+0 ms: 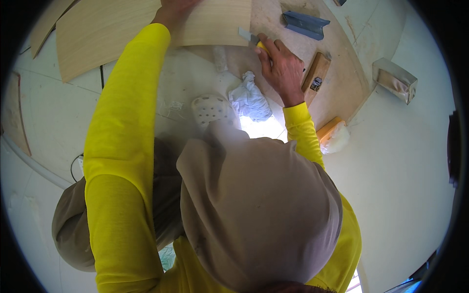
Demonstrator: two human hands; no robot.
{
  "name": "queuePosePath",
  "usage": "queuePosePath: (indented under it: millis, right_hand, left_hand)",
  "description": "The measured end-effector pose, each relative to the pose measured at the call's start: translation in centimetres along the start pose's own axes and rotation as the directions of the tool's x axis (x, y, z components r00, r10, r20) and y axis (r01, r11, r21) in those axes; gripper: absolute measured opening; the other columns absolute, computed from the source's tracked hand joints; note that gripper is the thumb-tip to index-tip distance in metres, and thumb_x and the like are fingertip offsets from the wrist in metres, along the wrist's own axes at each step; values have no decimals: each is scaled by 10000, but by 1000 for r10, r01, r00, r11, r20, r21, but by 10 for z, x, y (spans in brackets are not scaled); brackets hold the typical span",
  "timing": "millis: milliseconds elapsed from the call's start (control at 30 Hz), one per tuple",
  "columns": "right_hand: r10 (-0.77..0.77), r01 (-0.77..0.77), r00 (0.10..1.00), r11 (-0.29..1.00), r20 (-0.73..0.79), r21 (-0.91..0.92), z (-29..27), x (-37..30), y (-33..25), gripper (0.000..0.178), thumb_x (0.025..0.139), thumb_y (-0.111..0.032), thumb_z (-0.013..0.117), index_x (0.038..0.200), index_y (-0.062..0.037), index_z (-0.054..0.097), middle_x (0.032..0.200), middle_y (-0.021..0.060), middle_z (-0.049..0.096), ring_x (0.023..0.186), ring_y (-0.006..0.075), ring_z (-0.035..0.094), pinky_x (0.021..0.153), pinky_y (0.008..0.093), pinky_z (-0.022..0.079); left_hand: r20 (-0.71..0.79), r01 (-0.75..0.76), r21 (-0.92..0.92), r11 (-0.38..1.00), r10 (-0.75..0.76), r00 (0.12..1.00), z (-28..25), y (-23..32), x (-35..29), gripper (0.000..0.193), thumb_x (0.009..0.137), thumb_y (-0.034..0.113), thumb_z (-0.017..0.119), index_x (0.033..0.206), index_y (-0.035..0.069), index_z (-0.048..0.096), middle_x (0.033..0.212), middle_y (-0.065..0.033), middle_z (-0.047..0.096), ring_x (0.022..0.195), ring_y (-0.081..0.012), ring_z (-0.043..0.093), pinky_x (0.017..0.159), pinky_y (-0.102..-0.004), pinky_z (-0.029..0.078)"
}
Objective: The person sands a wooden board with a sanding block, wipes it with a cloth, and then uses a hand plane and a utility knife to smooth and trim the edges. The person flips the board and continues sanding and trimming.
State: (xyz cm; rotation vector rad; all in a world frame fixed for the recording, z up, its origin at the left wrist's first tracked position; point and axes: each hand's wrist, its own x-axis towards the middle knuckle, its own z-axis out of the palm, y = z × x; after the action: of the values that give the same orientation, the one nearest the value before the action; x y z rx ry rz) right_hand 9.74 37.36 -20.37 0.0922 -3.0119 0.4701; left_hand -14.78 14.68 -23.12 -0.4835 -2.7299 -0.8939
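here, a pale wood-grain veneer sheet is seen lying flat on the floor, toward the far edge of the view, and it is pressed down by the left hand, which is laid on the sheet near its far edge; only part of that hand is shown, so whether its fingers are spread or drawn together cannot be told. the right hand is closed around a yellow-handled utility knife, whose grey blade end is set against the near right corner of the sheet, just touching its edge. a crumpled white cloth is lying just beside the right wrist, on the near side, and a white perforated clog is seen next to the cloth. a small wooden block is placed just to the right of the right hand, and a grey metal angle piece is lying farther off, toward the far right. a shiny rectangular box is set well apart at the right edge of the floor. both arms are covered by yellow sleeves, and much of the near floor is hidden by a taupe headscarf.
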Motion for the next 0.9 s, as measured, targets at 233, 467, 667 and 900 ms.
queuePosePath:
  millis: [233,467,667,900]
  right_hand:
    - [18,-18,1000,1000,19,-1,-2,0,-3,370,1126,-448,747,1436,-248,773,878,36,659,697,273,730,588,435,562]
    - [13,-13,1000,1000,10,20,-2,0,-1,362,1125,-443,748,1427,-246,780,879,35,665,698,271,729,591,440,562]
    - [41,-41,999,999,22,7,-4,5,-3,371,1125,-452,748,1436,-252,776,873,32,659,703,263,728,588,440,554]
    - [25,-25,1000,1000,8,-1,0,8,-5,351,1132,-466,742,1414,-259,778,863,26,654,684,260,722,579,436,548]
  left_hand:
    - [-7,-9,-25,1000,9,1000,-2,0,0,521,1143,316,698,1559,5,661,1622,-225,648,1580,-440,521,1354,-531,403]
    - [-42,-29,-5,1000,29,999,0,1,-1,496,1132,297,715,1535,9,681,1589,-225,672,1549,-435,550,1336,-530,423]
    - [-52,-50,-41,998,48,997,0,-3,-1,491,1128,299,719,1524,10,686,1581,-223,676,1543,-437,552,1333,-528,425]
    - [-48,-19,-28,999,18,999,0,0,-1,506,1133,303,712,1533,-5,679,1591,-232,669,1559,-445,539,1341,-528,417]
